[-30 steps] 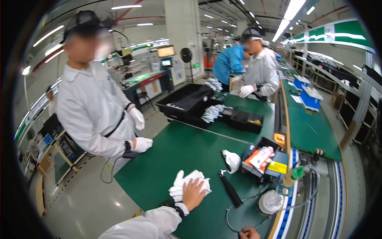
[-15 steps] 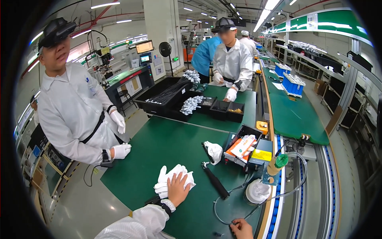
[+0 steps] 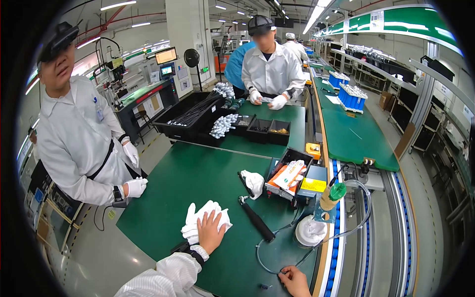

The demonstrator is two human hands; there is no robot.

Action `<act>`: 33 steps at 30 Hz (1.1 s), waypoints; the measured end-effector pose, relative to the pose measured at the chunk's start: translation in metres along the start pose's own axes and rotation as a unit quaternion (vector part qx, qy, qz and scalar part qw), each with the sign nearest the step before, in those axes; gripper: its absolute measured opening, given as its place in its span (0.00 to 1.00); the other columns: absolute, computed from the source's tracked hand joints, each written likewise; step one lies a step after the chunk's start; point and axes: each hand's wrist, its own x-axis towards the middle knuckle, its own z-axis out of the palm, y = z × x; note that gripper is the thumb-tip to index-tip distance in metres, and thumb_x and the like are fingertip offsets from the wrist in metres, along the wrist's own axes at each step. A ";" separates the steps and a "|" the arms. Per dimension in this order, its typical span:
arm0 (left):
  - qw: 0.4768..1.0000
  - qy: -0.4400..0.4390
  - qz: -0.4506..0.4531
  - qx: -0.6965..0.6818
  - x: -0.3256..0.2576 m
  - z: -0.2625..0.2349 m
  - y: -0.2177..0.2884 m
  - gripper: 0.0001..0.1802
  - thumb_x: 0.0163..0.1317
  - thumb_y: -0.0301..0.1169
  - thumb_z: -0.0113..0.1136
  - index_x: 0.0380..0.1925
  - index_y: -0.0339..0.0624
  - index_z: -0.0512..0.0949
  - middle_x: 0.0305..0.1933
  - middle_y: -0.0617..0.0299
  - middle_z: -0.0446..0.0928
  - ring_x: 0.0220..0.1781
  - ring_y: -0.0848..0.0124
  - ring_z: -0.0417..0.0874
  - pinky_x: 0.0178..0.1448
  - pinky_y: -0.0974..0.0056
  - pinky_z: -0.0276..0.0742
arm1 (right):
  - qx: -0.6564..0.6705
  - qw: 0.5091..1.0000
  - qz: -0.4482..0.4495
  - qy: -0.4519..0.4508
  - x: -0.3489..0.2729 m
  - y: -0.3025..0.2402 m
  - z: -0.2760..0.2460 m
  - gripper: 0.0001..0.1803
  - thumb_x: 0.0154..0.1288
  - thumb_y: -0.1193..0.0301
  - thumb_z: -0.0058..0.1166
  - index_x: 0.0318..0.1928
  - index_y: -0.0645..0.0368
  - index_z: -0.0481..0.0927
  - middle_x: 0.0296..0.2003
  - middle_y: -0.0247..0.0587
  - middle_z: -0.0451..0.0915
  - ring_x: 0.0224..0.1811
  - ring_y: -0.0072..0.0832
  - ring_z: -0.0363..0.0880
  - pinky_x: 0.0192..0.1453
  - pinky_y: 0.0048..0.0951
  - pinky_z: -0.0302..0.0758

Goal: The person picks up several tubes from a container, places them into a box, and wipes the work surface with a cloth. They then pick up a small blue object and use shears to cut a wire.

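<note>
My left hand [image 3: 210,234] lies open and flat, fingers spread, on a pair of white cloth gloves [image 3: 192,228] on the green table. A dark band circles its wrist. Close to the lower edge, my right hand [image 3: 295,283] is closed, thumb and forefinger pinching a thin grey hose [image 3: 261,257] that loops over the tabletop. Between the hands and farther off lies a black-handled tool [image 3: 257,219] with a silver head. A small dark part [image 3: 265,286] rests left of my right hand. A crumpled white cloth item [image 3: 254,184] sits beyond the tool.
A black box with an orange-and-white packet [image 3: 287,174], a green-capped bottle [image 3: 332,196] and a cloth-filled tub [image 3: 310,231] stand to the right, beside the roller conveyor [image 3: 332,262]. Black bins [image 3: 185,129] are farther back. One person stands left, another across the table.
The view has swung slightly, shifting the scene leftward. The person across the table has raised a hand from the small bins and drawn both hands together. My hands keep their places.
</note>
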 end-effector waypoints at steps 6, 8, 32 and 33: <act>1.000 0.000 0.002 -0.007 0.000 0.000 0.000 0.24 0.57 0.43 0.49 0.52 0.45 0.68 0.61 0.55 0.61 0.64 0.51 0.55 0.64 0.42 0.42 | 0.007 1.000 -0.001 0.013 0.001 0.003 0.003 0.10 0.54 0.69 0.54 0.33 0.63 0.73 0.17 0.45 0.73 0.19 0.33 0.72 0.25 0.32 0.68; 1.000 0.003 0.004 -0.004 0.000 0.001 0.000 0.24 0.57 0.43 0.49 0.52 0.45 0.68 0.61 0.55 0.61 0.64 0.51 0.55 0.64 0.43 0.42 | 0.012 1.000 0.003 0.007 0.001 0.003 0.003 0.10 0.53 0.69 0.55 0.31 0.63 0.72 0.17 0.45 0.72 0.19 0.33 0.71 0.25 0.32 0.67; 1.000 -0.003 -0.004 -0.010 0.000 0.001 -0.001 0.24 0.57 0.43 0.48 0.53 0.46 0.68 0.61 0.55 0.61 0.64 0.52 0.54 0.64 0.43 0.41 | 0.117 0.970 0.132 -0.167 0.004 -0.006 0.000 0.12 0.58 0.67 0.54 0.30 0.65 0.75 0.17 0.35 0.76 0.17 0.17 0.72 0.22 0.19 0.69; 1.000 -0.002 -0.006 -0.011 -0.001 0.000 0.000 0.24 0.57 0.43 0.48 0.53 0.46 0.68 0.61 0.55 0.61 0.64 0.52 0.54 0.64 0.43 0.41 | 0.115 0.970 0.131 -0.169 0.004 -0.007 -0.001 0.12 0.58 0.67 0.54 0.30 0.65 0.75 0.17 0.35 0.76 0.17 0.17 0.72 0.22 0.19 0.69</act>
